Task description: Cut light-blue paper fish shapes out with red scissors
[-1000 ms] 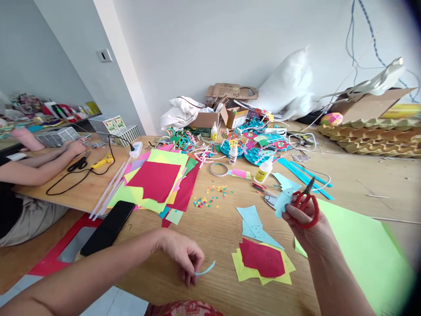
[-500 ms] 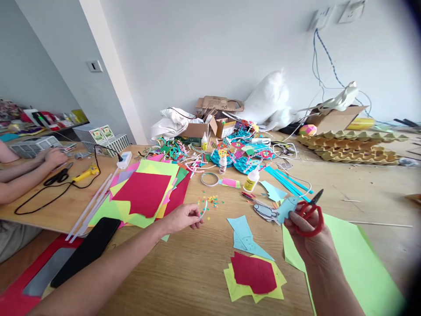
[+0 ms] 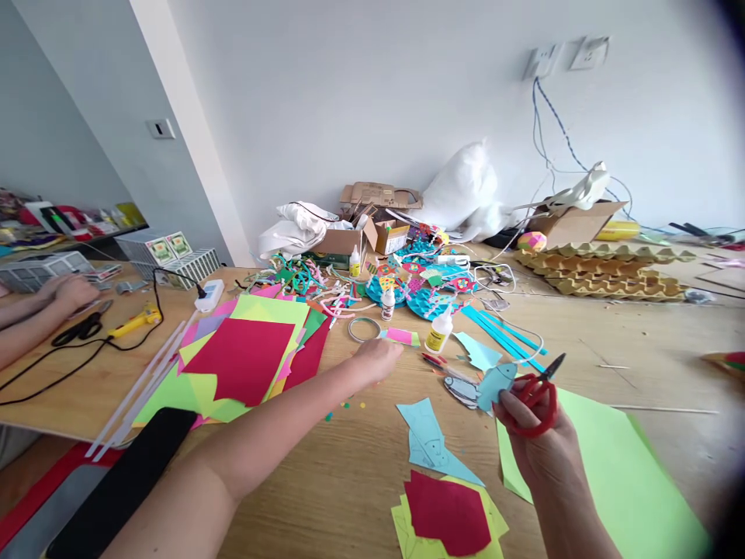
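Observation:
My left hand (image 3: 379,360) reaches over the middle of the table, fingers closed and bent down, near the tape roll (image 3: 365,329) and a pink and yellow paper strip (image 3: 403,337). What its fingers hold, if anything, is hidden. My right hand (image 3: 527,415) grips red-handled scissors (image 3: 540,400), their dark blades pointing up and away. Between its thumb and fingers it also pinches a blue paper fish (image 3: 497,387). A grey-blue fish cutout (image 3: 462,390) lies against that fish's left side. Blue paper scraps (image 3: 431,442) and red paper (image 3: 447,512) on yellow sheets lie between my arms.
Stacked coloured paper (image 3: 244,357) and a black phone-like slab (image 3: 125,481) lie left. Glue bottles (image 3: 438,332) and paper decorations (image 3: 427,291) stand ahead. Green paper (image 3: 617,466) lies under my right forearm. Another person's hands (image 3: 73,291) rest at the far left.
My left hand has moved right and forward, away from the small confetti; the thin pale strip it held no longer shows. My right hand still holds the scissors and fish. The view has shifted slightly.

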{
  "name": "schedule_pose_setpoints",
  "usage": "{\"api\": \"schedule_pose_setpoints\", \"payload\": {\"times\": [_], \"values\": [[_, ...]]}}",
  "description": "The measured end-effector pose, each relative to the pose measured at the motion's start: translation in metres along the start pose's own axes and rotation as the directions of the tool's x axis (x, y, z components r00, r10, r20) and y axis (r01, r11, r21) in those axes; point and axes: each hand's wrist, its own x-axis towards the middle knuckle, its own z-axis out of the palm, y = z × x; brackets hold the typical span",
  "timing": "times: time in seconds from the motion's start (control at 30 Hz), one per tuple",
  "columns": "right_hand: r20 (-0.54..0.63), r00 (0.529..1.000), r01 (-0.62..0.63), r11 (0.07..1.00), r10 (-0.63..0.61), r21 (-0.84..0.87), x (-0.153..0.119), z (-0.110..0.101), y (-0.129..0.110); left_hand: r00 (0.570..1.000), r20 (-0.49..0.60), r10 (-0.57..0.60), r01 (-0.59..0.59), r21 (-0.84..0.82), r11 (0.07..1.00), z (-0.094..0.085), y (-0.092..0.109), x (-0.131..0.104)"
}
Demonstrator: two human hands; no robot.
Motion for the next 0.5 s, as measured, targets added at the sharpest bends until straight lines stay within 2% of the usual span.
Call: {"api": "schedule_pose_setpoints", "payload": {"times": [0.13,0.3,0.5], "values": [[-0.031,1.000,0.007,1.000,-0.007,0.013,0.000,0.001,-0.001,1.000,0.029,0.003,-0.006,0.106,0.994,0.004,0.010,0.020],[-0.081,0.997,0.020,0.999,-0.018,0.029,0.000,0.002,-0.002,0.997,0.078,0.026,-0.037,0.146,0.989,0.012,0.020,0.028],[-0.077,0.997,-0.003,1.000,0.005,0.025,0.000,0.002,0.000,0.998,0.058,-0.035,0.028,0.104,0.994,0.011,0.008,0.044]]}}
